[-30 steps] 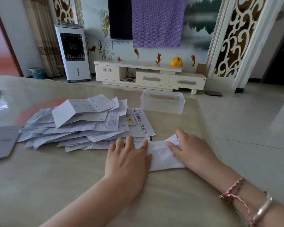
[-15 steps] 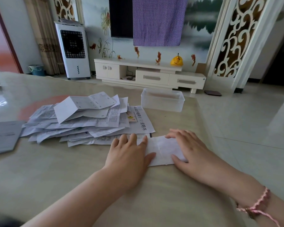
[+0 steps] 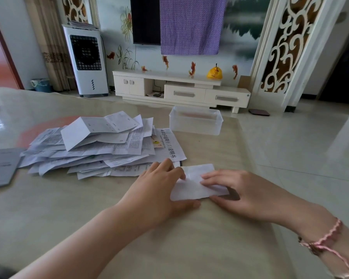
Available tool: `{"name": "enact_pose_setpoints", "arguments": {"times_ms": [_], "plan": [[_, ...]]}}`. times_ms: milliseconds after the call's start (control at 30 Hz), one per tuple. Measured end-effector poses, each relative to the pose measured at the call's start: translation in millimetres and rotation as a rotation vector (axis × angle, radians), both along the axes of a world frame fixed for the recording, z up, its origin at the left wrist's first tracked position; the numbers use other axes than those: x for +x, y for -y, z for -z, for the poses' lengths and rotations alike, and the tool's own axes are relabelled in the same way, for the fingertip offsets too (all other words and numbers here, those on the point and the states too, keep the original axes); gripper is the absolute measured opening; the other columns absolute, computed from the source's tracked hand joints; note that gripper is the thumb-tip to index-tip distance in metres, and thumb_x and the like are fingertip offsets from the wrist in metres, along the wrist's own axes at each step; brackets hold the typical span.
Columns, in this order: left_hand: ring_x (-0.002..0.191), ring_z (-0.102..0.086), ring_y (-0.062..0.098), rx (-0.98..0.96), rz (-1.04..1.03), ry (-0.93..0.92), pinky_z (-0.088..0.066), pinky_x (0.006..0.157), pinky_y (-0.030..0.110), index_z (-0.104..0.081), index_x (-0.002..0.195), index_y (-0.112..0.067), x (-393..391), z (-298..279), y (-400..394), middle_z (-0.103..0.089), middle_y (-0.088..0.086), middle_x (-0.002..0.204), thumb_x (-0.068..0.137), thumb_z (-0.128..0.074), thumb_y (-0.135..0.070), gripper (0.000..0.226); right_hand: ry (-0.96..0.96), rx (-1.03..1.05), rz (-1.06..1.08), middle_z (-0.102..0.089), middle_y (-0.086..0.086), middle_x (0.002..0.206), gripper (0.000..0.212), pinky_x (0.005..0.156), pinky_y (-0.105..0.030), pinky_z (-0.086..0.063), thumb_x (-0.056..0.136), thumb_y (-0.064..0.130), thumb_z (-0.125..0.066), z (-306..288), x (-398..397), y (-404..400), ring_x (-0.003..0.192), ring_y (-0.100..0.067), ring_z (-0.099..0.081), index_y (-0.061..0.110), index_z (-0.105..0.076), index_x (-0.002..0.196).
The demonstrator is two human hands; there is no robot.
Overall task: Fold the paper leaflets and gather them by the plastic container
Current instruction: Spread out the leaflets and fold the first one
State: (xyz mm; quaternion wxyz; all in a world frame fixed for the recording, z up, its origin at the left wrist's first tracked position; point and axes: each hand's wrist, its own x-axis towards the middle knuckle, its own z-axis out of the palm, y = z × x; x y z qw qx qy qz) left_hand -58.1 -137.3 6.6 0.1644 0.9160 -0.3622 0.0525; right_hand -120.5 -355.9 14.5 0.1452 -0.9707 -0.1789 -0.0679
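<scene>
Leaflet point(image 3: 195, 185), half-folded, lies long axis left to right on the table point(image 3: 169, 238) between both hands, left hand point(image 3: 159, 190) pinching its left end, right hand point(image 3: 242, 190) pressing fingers on its right, the plastic container point(image 3: 195, 121) farther ahead.

Left hand point(image 3: 159, 190): palm down, forearm entering from the lower left, fingers curled at the tips, thumb extended toward the right along the near side. Right hand point(image 3: 244, 190): palm down, forearm entering from the lower right, fingers directed left, fingertips point(image 3: 205, 178) close to the left hand's. Right wrist carries a pink braided cord point(image 3: 326, 237).
</scene>
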Motion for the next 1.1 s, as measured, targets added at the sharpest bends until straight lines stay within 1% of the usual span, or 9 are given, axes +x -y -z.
{"name": "enact_pose_setpoints", "arguments": {"times_ms": [167, 367, 467, 533, 600, 667, 800, 967, 1100], "plan": [[0.112, -0.041, 0.008, 0.011, 0.003, 0.072, -0.04, 0.089, 0.024, -0.05, 0.123, -0.038, -3, -4, -1, -0.043, -0.016, 0.113, 0.08, -0.043, -0.073, 0.056, 0.022, 0.045, 0.022, -0.052, 0.028, 0.128, 0.033, 0.101, -0.006, -0.033, 0.089, 0.024, -0.061, 3, 0, 1, 0.121, 0.016, -0.041, 0.029, -0.063, 0.122], [0.098, -0.047, 0.007, 0.012, -0.027, 0.121, -0.044, 0.073, 0.028, -0.058, 0.102, -0.032, -4, -9, -4, -0.048, -0.013, 0.101, 0.088, -0.042, -0.061, 0.036, -0.011, 0.437, 0.219, -0.07, 0.023, 0.09, 0.012, 0.078, -0.007, -0.043, 0.087, 0.035, -0.064, 2, 11, -5, 0.085, 0.012, -0.061, 0.03, -0.074, 0.085], [0.076, -0.051, 0.017, -0.171, -0.107, -0.024, -0.042, 0.064, 0.033, -0.052, 0.075, -0.019, 5, -7, -3, -0.049, -0.005, 0.08, 0.094, -0.047, -0.039, 0.028, -0.034, 0.54, 0.301, -0.059, 0.015, 0.059, 0.029, 0.056, -0.019, -0.038, 0.087, 0.04, -0.063, 1, 20, -7, 0.054, 0.0, -0.048, 0.018, -0.068, 0.069], [0.061, -0.044, 0.016, -0.29, -0.206, -0.119, -0.034, 0.055, 0.029, -0.041, 0.063, -0.016, 12, -5, -2, -0.045, -0.003, 0.065, 0.092, -0.053, -0.031, 0.036, -0.066, 0.589, 0.341, -0.042, 0.012, 0.052, 0.037, 0.052, -0.022, -0.029, 0.088, 0.039, -0.062, 1, 29, -8, 0.051, -0.005, -0.036, 0.015, -0.058, 0.061], [0.059, -0.042, 0.012, -0.35, -0.287, -0.154, -0.027, 0.05, 0.025, -0.043, 0.064, -0.013, 16, -3, -1, -0.045, -0.003, 0.064, 0.09, -0.055, -0.033, 0.035, -0.068, 0.548, 0.391, -0.037, 0.005, 0.056, 0.039, 0.055, -0.028, -0.025, 0.089, 0.04, -0.061, 2, 37, -9, 0.053, -0.009, -0.033, 0.014, -0.052, 0.061], [0.068, -0.049, 0.016, -0.368, -0.344, -0.169, -0.033, 0.055, 0.027, -0.051, 0.074, -0.014, 17, -2, 2, -0.051, -0.003, 0.072, 0.092, -0.052, -0.037, 0.029, -0.052, 0.431, 0.432, -0.038, 0.001, 0.059, 0.041, 0.055, -0.03, -0.024, 0.09, 0.04, -0.06, 5, 45, -11, 0.055, -0.012, -0.033, 0.011, -0.048, 0.064], [0.091, -0.055, 0.025, -0.224, -0.434, -0.077, -0.036, 0.065, 0.031, -0.048, 0.101, -0.021, 11, -5, 11, -0.054, -0.004, 0.097, 0.095, -0.044, -0.037, 0.018, 0.002, 0.217, 0.463, -0.04, 0.0, 0.06, 0.041, 0.053, -0.032, -0.024, 0.09, 0.038, -0.056, 7, 48, -20, 0.058, -0.016, -0.037, 0.012, -0.037, 0.064], [0.076, -0.046, 0.022, -0.115, -0.409, 0.005, -0.035, 0.061, 0.031, -0.034, 0.107, -0.021, 9, -3, 16, -0.051, -0.003, 0.089, 0.098, -0.04, -0.03, 0.015, 0.043, 0.017, 0.484, -0.042, 0.002, 0.063, 0.042, 0.055, -0.035, -0.026, 0.092, 0.04, -0.049, 6, 49, -28, 0.072, -0.024, -0.046, 0.016, -0.03, 0.064], [0.079, -0.047, 0.022, -0.099, -0.378, 0.003, -0.034, 0.062, 0.032, -0.03, 0.102, -0.021, 8, -4, 14, -0.05, -0.002, 0.101, 0.099, -0.039, -0.03, 0.013, 0.062, -0.071, 0.488, -0.039, 0.004, 0.064, 0.043, 0.062, -0.035, -0.026, 0.095, 0.043, -0.043, 7, 48, -31, 0.075, -0.025, -0.044, 0.018, -0.026, 0.064]]}}
